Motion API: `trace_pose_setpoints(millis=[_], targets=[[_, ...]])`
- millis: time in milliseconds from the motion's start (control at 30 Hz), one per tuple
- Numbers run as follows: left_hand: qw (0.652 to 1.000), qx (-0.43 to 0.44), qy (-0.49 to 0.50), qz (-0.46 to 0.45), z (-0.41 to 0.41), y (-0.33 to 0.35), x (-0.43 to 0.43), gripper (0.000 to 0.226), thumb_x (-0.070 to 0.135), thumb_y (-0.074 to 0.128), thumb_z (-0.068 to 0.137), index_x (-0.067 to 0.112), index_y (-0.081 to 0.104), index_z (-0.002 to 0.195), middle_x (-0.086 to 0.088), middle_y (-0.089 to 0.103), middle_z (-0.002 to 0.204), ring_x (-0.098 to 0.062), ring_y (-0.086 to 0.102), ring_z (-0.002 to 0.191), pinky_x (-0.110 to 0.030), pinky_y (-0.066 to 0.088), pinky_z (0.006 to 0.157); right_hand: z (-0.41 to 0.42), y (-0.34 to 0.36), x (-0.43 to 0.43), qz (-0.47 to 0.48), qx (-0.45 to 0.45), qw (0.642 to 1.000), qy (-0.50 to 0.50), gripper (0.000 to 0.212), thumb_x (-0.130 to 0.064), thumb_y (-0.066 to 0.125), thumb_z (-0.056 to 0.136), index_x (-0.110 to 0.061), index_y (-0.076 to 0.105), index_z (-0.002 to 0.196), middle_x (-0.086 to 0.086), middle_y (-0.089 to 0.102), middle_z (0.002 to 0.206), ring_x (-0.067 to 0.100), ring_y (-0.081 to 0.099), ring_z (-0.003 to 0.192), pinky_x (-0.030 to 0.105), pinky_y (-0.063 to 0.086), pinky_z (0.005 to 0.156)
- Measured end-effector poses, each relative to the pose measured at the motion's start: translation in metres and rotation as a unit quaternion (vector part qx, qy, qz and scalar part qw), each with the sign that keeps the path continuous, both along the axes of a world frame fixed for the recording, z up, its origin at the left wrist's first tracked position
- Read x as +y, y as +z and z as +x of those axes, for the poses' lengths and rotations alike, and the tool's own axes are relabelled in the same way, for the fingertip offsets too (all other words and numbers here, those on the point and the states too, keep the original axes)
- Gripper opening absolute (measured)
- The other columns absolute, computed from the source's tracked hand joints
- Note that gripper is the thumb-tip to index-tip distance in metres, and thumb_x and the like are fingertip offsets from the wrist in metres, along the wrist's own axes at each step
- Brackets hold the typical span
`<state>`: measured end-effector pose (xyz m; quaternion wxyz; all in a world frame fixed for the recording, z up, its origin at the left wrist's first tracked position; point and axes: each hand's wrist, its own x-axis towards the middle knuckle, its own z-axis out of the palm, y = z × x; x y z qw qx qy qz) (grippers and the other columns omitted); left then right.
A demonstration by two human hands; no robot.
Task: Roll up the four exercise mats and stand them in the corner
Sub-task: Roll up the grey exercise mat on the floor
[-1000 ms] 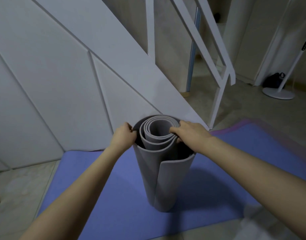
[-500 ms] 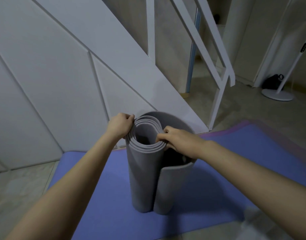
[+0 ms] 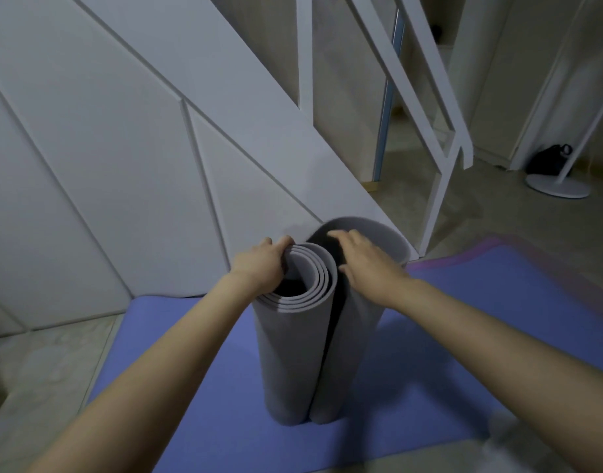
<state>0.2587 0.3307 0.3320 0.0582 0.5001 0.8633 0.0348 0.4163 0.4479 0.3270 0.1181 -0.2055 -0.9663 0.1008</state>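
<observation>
A grey exercise mat [image 3: 293, 356] stands upright as a loose roll on a blue mat [image 3: 464, 353] that lies flat on the floor. The grey roll's inner coil sits tight on the left, and its outer layer bulges loose toward the back right. My left hand [image 3: 259, 264] grips the top rim of the inner coil from the left. My right hand [image 3: 365, 261] rests on the top of the loose outer layer, fingers spread and reaching into the gap. A pink edge of the blue mat shows at the far right.
A white panelled stair wall [image 3: 122, 165] rises just behind the roll. A white stair railing [image 3: 443, 158] stands to the right. Farther right on the beige floor are a white round lamp base [image 3: 557, 187] and a dark bag [image 3: 549, 160].
The inner coil has been drawn tighter and shifted left. My right hand moved from the coil's rim up onto the loose outer layer. The left hand kept its grip.
</observation>
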Motion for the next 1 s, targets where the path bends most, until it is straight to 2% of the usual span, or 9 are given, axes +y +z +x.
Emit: trace_pose_setpoints(millis=[100,200,333,433,533,733,833,900,1000], targets=[[0.999,0.013,-0.037,-0.001,0.005,0.001,-0.004,0.044,0.023,0.044,0.097,0.030,0.032,0.138,-0.011,0.046,0.121,-0.035,0.056,0.102,-0.038,0.039,0.069,-0.015,-0.005,0.013,0.058,-0.055,0.994,-0.070,0.072,0.000,0.052,0.090,-0.012,0.014,0.150,0.015,0.020,0.152,0.035,0.016,0.142,0.043,0.018,0.116],[0.997,0.039,-0.059,-0.011,0.010,0.002,-0.008,0.044,0.020,0.043,0.097,0.029,0.031,0.139,-0.010,0.045,0.121,-0.035,0.055,0.102,-0.036,0.036,0.068,-0.023,-0.006,0.020,0.076,-0.155,0.980,-0.098,0.070,-0.010,0.051,0.095,-0.017,0.010,0.151,0.011,0.007,0.158,0.041,-0.004,0.144,0.058,-0.001,0.114],[0.998,0.045,-0.051,-0.018,0.003,0.001,-0.014,0.047,0.021,0.041,0.098,0.030,0.027,0.142,-0.011,0.045,0.120,-0.035,0.055,0.101,-0.037,0.037,0.067,-0.023,-0.005,0.025,0.137,-0.190,0.965,-0.117,0.049,-0.031,0.050,0.096,-0.013,0.037,0.140,0.010,0.044,0.137,0.032,0.034,0.130,0.046,0.027,0.106],[1.000,0.025,-0.004,-0.018,-0.008,0.000,-0.020,0.049,0.024,0.039,0.099,0.032,0.024,0.144,-0.012,0.044,0.121,-0.036,0.055,0.101,-0.041,0.045,0.073,-0.019,-0.005,0.030,0.176,-0.220,0.951,-0.129,0.039,-0.042,0.049,0.095,-0.015,0.058,0.121,0.007,0.057,0.125,0.026,0.042,0.121,0.035,0.031,0.098],[0.998,-0.009,0.062,-0.008,-0.014,0.003,-0.023,0.051,0.019,0.038,0.098,0.030,0.024,0.145,-0.015,0.044,0.126,-0.038,0.055,0.103,-0.041,0.046,0.078,-0.019,0.002,0.021,0.097,-0.205,0.965,-0.129,0.043,-0.047,0.047,0.095,-0.012,0.060,0.115,0.010,0.061,0.119,0.028,0.052,0.113,0.036,0.035,0.092],[0.984,-0.038,0.174,0.033,-0.027,0.011,-0.023,0.041,0.012,0.040,0.093,0.008,0.034,0.133,-0.029,0.050,0.119,-0.044,0.053,0.103,-0.041,0.040,0.076,-0.038,0.024,-0.026,0.015,-0.134,0.990,-0.042,0.025,-0.017,0.043,0.098,0.002,0.058,0.107,0.023,0.058,0.118,0.037,0.056,0.107,0.035,0.041,0.077],[0.980,-0.061,0.187,0.037,-0.024,0.012,-0.020,0.034,0.012,0.038,0.093,0.005,0.035,0.126,-0.030,0.051,0.116,-0.044,0.053,0.099,-0.038,0.038,0.069,-0.045,0.030,-0.032,-0.055,-0.124,0.990,-0.047,0.022,-0.004,0.040,0.095,-0.001,0.050,0.076,0.025,0.062,0.104,0.037,0.060,0.090,0.034,0.041,0.066],[0.975,-0.099,0.191,0.048,-0.019,0.016,-0.018,0.029,0.010,0.037,0.092,0.004,0.035,0.121,-0.027,0.054,0.105,-0.040,0.057,0.080,-0.036,0.043,0.055,-0.045,0.031,-0.030,-0.117,-0.120,0.984,-0.054,0.026,0.000,0.038,0.094,0.000,0.050,0.071,0.026,0.063,0.087,0.036,0.064,0.073,0.038,0.051,0.059],[0.955,-0.196,0.214,0.060,-0.013,0.016,-0.017,0.029,0.011,0.037,0.091,0.005,0.033,0.120,-0.021,0.048,0.098,-0.029,0.055,0.053,-0.030,0.043,0.038,-0.041,0.026,-0.023,-0.196,-0.104,0.973,-0.067,0.027,-0.003,0.034,0.097,0.006,0.056,0.085,0.032,0.064,0.095,0.037,0.065,0.072,0.042,0.057,0.069]])
